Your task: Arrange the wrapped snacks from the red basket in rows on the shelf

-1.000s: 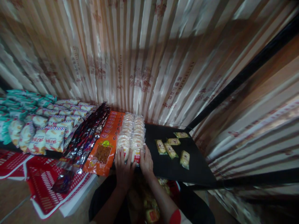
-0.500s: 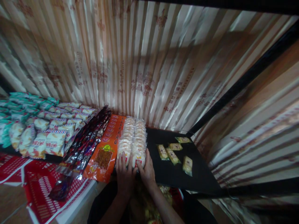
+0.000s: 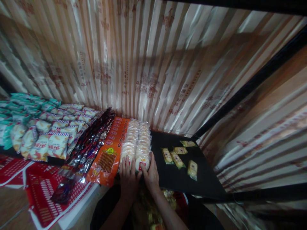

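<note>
Two rows of round white rice crackers in clear wrappers (image 3: pixel 143 140) stand side by side on the black shelf. My left hand (image 3: pixel 128 177) rests on the front end of the left row, its fingers stretched out and slightly apart over the wrapper. At the right row's front corner, my right hand (image 3: pixel 151 175) grips the pack, thumb across the front by the red label and fingers along the right side. Touching the left row is a flat orange snack packet (image 3: pixel 106 153) with brown sticks pictured on it.
Several small yellow-wrapped snacks (image 3: pixel 177 159) lie on the black shelf (image 3: pixel 203 183) at right. Dark shiny packets (image 3: pixel 87 147), white snack bags (image 3: pixel 57 143) and green packets (image 3: pixel 21 116) fill the left. Red baskets (image 3: pixel 45 188) stand below; a pleated curtain (image 3: pixel 153 57) hangs behind.
The view has shifted very slightly. Both hands stay at the front of the rice crackers, and nothing else has visibly moved.
</note>
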`<action>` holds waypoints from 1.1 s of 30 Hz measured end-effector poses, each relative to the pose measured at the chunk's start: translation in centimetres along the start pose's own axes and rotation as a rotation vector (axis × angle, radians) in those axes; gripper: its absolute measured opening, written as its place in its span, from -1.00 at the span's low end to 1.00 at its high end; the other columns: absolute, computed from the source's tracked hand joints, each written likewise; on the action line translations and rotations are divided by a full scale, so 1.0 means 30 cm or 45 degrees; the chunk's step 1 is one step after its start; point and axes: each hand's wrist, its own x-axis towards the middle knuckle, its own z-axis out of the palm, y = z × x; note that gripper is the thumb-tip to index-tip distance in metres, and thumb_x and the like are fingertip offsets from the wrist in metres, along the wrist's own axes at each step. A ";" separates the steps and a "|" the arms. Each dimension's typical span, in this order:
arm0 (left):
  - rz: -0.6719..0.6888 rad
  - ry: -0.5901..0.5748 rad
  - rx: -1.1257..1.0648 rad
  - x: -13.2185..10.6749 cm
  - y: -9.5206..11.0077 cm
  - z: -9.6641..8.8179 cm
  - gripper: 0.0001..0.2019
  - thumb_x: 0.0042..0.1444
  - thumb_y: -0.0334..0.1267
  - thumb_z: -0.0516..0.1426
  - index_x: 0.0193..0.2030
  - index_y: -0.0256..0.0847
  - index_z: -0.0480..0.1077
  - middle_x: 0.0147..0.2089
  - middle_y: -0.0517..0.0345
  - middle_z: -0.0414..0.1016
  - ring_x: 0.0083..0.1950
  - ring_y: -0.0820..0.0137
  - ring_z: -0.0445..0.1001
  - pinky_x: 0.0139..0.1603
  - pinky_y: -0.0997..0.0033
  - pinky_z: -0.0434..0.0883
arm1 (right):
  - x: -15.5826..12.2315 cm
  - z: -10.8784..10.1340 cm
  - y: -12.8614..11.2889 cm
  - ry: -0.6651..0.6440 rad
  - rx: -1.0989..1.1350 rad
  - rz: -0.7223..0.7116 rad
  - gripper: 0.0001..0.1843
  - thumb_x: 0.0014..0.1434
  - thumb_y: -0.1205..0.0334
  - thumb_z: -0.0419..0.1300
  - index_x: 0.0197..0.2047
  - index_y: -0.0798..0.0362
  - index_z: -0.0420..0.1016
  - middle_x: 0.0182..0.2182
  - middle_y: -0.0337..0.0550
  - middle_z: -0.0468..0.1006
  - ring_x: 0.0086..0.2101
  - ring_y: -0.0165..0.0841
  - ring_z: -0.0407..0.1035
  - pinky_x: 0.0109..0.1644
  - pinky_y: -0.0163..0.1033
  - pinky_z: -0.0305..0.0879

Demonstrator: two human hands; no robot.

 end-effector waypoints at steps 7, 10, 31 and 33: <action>0.037 0.052 0.030 0.002 0.000 0.002 -0.43 0.07 -0.03 0.04 0.16 -0.33 0.17 0.25 -0.23 0.08 0.30 0.05 -0.06 0.18 -0.03 0.11 | 0.002 -0.004 0.001 -0.048 0.005 -0.024 -0.22 0.10 -0.03 0.01 0.27 0.16 -0.16 0.19 0.12 0.12 0.17 -0.18 0.01 0.17 -0.03 0.06; 0.133 0.077 0.056 0.003 0.007 -0.007 -0.47 0.08 -0.05 0.03 0.16 -0.28 0.18 0.23 -0.21 0.13 0.29 0.06 -0.02 0.16 -0.02 0.13 | -0.002 -0.007 0.002 -0.035 0.033 -0.033 -0.20 0.08 -0.04 0.04 0.27 0.16 -0.15 0.20 0.12 0.09 0.18 -0.17 -0.01 0.18 -0.02 0.05; 0.308 0.161 -0.181 -0.011 0.064 0.008 -0.70 0.12 -0.35 -0.04 -0.05 -0.07 0.37 -0.03 0.11 0.42 0.05 0.33 0.31 0.03 0.28 0.29 | 0.663 -0.009 0.073 -0.134 0.165 -0.094 -0.31 0.10 -0.19 -0.13 0.14 0.10 0.22 0.16 -0.02 0.21 0.17 -0.26 0.03 0.24 -0.01 -0.09; 0.335 0.161 -0.177 -0.005 0.063 0.007 -0.69 0.11 -0.37 -0.04 -0.06 -0.06 0.37 -0.04 0.11 0.43 0.06 0.33 0.31 0.02 0.29 0.29 | 0.725 0.033 0.097 -0.036 0.138 -0.125 -0.34 0.07 -0.20 -0.09 0.05 0.09 0.34 0.07 -0.04 0.34 0.11 -0.26 0.14 0.20 -0.02 0.00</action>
